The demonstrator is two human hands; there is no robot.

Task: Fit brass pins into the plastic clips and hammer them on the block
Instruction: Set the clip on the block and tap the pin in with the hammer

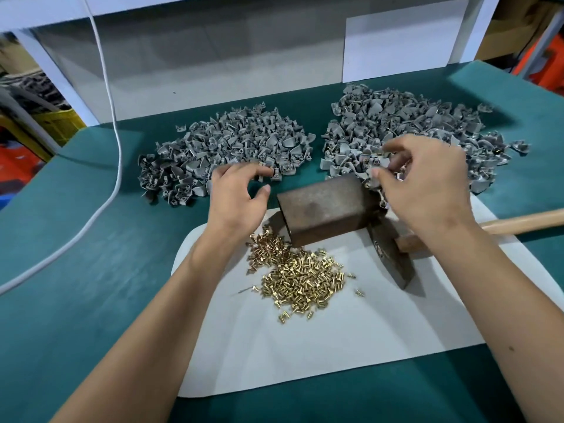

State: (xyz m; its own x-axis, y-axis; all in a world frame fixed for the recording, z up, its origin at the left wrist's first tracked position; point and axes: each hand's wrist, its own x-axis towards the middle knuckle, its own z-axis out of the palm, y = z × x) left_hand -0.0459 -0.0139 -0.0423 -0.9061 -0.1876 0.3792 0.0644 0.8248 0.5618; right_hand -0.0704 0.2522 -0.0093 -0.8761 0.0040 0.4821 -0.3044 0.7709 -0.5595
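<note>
Left hand (pixel 236 196) and right hand (pixel 427 181) reach forward, fingers loosely curled.
</note>
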